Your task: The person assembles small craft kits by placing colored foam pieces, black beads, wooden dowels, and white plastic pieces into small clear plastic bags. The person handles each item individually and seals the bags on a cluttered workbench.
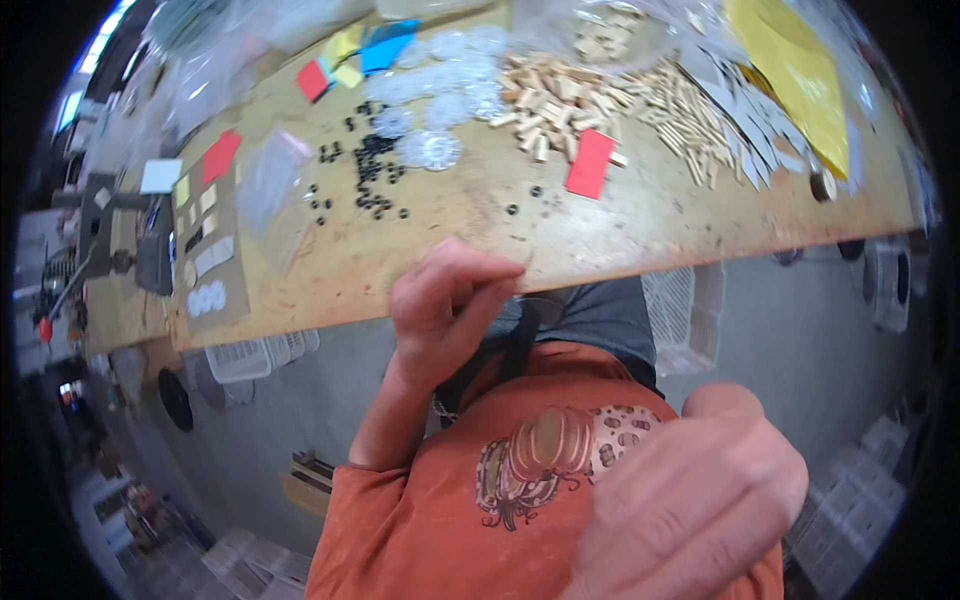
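My left hand point(445, 300) is at the near edge of a wooden worktable point(600, 240), fingers curled with thumb and fingertips pinched together; whether anything small is between them is hidden. My right hand point(690, 490) is raised close to the camera over my orange shirt, fingers loosely curled, back toward me, nothing visible in it. Nearest the left hand on the table lie scattered small black rings point(365, 170) and a red card point(590, 165). Farther back are clear plastic toothed discs point(440, 95), a heap of short wooden blocks point(550, 100) and thin wooden dowels point(690, 120).
A yellow sheet point(790, 70) lies at the far right, coloured cards point(350, 55) at the back, and a clear plastic bag point(270, 175) and another red card point(220, 155) to the left. A metal tool point(100, 240) stands at the left end. White mesh baskets point(260, 355) sit under the table.
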Tool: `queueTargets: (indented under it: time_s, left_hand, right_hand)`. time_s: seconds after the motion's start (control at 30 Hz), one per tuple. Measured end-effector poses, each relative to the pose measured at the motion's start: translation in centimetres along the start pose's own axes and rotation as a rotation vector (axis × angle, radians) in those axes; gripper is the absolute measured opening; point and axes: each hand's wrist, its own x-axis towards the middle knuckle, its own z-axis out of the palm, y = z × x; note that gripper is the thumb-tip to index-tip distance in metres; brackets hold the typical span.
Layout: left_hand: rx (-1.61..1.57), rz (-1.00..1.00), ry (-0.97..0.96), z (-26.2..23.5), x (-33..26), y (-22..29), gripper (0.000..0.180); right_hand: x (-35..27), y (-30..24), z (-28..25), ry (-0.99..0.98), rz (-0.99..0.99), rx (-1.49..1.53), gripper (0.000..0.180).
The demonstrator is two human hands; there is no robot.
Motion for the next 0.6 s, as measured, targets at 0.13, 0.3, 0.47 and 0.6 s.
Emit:
queueTargets:
  time_s: [0.13,0.3,0.47,0.6]
  left_hand:
    - [-0.009,0.237,0.104,-2.0,0.2,4.3,0.021]
    - [-0.251,0.543,-0.054,-3.1,1.5,10.5,0.019]
    - [-0.240,0.712,0.156,-1.7,0.2,11.3,0.017]
    - [0.224,0.401,0.241,-6.5,1.3,8.0,0.030]
  right_hand:
    - [1.4,1.9,-0.3,-0.197,-0.141,0.283,0.017]
    - [4.0,1.6,-4.6,-0.633,0.049,0.129,0.019]
    - [2.2,4.0,-4.4,-0.476,0.162,0.106,0.023]
    - [2.4,4.2,-4.0,-0.474,0.186,-0.056,0.015]
